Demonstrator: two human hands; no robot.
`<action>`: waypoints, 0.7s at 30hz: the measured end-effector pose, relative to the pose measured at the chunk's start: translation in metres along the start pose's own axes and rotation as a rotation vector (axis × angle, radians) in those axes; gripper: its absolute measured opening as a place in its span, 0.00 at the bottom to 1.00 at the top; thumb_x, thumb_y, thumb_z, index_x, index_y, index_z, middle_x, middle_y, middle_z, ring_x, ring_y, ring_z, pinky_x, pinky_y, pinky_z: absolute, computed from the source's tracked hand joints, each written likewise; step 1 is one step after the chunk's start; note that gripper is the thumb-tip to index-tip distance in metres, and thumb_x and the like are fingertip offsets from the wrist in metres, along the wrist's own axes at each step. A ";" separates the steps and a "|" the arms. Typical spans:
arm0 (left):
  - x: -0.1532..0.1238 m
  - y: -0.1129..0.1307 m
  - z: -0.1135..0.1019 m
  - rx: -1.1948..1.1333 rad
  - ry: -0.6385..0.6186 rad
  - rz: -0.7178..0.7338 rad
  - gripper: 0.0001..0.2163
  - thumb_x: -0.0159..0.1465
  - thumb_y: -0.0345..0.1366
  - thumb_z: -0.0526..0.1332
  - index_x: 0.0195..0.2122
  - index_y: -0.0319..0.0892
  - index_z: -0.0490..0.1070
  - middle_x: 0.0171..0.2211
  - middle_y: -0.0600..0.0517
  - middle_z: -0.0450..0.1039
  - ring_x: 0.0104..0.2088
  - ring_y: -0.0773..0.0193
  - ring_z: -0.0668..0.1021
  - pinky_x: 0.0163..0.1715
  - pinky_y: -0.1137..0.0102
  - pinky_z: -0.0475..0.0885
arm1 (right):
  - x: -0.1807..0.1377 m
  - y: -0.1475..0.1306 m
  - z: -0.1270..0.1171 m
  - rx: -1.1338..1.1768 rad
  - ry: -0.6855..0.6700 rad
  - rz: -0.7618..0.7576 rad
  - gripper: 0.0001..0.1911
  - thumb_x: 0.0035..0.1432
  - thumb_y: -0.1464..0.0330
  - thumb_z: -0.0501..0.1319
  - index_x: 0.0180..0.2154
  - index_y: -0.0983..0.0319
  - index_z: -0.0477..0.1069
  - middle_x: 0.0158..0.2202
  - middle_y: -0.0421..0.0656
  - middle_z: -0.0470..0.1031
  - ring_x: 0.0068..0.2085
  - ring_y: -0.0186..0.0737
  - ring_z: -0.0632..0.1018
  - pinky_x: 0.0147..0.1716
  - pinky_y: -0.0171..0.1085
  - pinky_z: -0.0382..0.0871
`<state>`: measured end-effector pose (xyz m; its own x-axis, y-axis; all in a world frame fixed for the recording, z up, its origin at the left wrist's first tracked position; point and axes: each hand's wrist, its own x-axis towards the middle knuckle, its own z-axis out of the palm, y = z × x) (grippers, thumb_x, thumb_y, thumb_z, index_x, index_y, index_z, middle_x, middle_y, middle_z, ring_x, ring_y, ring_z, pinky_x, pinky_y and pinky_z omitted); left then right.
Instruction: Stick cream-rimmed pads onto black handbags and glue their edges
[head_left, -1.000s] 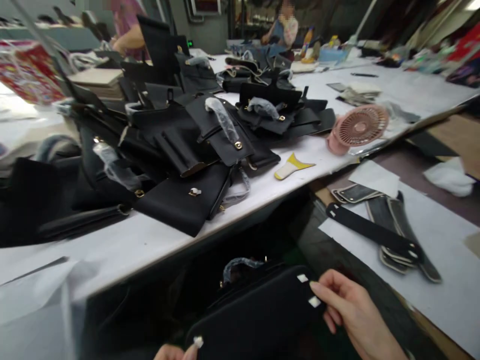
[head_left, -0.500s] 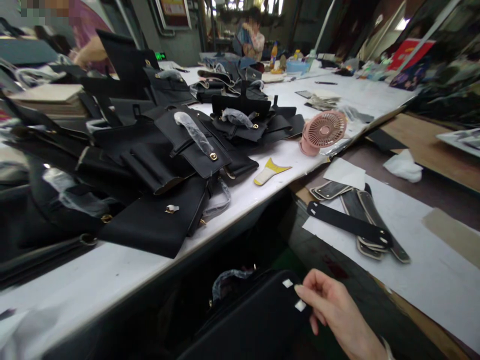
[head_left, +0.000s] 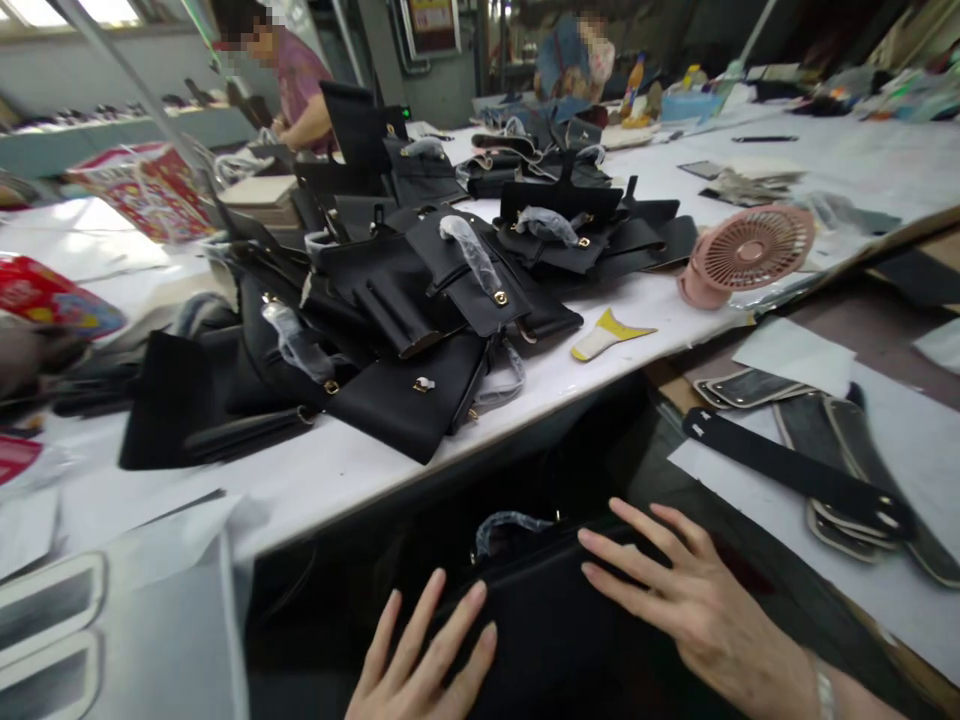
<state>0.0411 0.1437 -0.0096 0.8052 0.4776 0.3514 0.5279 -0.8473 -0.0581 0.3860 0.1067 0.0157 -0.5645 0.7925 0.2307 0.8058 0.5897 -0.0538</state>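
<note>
Lying at 8 o'clock: two pale-rimmed pieces [head_left: 49,605], flat on a greyish sheet. At 9, red packet [head_left: 67,300] on the white table [head_left: 292,490]. At 10, red patterned carton [head_left: 146,190]. Between 10 and 11, co-worker [head_left: 307,110] in a purple top, arm bent, behind the heap. From 9 through the centre towards 12, pile [head_left: 390,310] of black bags overlapping; several handles in clear plastic, gold fittings showing.

Between 6 and 7, left hand [head_left: 409,690]: fingers straight and apart, tips over the bag's left part; cannot tell how firmly they touch. Bag [head_left: 540,620] itself between 5 and 6, dark, on the near side of the table edge, between both hands. Plastic-wrapped handle [head_left: 514,520] arches behind it. At 3, yellow-edged piece [head_left: 611,335] on the table. Between 4 and 5, right hand [head_left: 697,600]: fingers spread, tips at the bag's upper right, band at wrist.

Between 2 and 3, pink fan [head_left: 750,250]. Between 3 and 4, straps [head_left: 795,470], overlapping on white paper [head_left: 919,400].
</note>
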 end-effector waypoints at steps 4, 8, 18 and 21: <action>0.014 0.006 -0.006 -0.044 0.020 0.043 0.13 0.69 0.34 0.56 0.50 0.46 0.76 0.59 0.58 0.73 0.70 0.55 0.53 0.71 0.50 0.35 | 0.024 -0.019 -0.012 0.006 -0.064 -0.072 0.36 0.49 0.82 0.53 0.59 0.57 0.69 0.66 0.37 0.64 0.69 0.48 0.58 0.65 0.49 0.46; 0.013 0.015 -0.005 -0.039 0.033 0.014 0.12 0.66 0.32 0.57 0.48 0.42 0.77 0.59 0.55 0.72 0.69 0.56 0.57 0.72 0.54 0.38 | 0.033 -0.044 -0.007 -0.011 -0.017 -0.138 0.29 0.54 0.75 0.58 0.58 0.58 0.70 0.64 0.37 0.67 0.65 0.49 0.65 0.67 0.47 0.43; -0.018 0.001 -0.014 -0.239 0.151 -0.268 0.14 0.63 0.28 0.64 0.48 0.50 0.77 0.49 0.54 0.80 0.53 0.57 0.79 0.66 0.57 0.61 | -0.025 -0.007 0.001 0.286 0.183 0.408 0.16 0.60 0.64 0.63 0.49 0.47 0.77 0.49 0.37 0.81 0.57 0.52 0.76 0.63 0.53 0.57; -0.014 0.008 -0.004 -0.483 0.186 -0.694 0.16 0.63 0.35 0.64 0.54 0.48 0.75 0.53 0.47 0.78 0.53 0.54 0.79 0.55 0.64 0.74 | -0.023 -0.002 0.014 0.797 0.282 1.057 0.16 0.57 0.54 0.64 0.46 0.51 0.80 0.50 0.41 0.80 0.54 0.54 0.78 0.56 0.50 0.71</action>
<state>0.0330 0.1290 -0.0116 0.2634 0.9135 0.3100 0.6776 -0.4039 0.6146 0.3946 0.0893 -0.0033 0.3889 0.9172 -0.0868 0.4515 -0.2718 -0.8499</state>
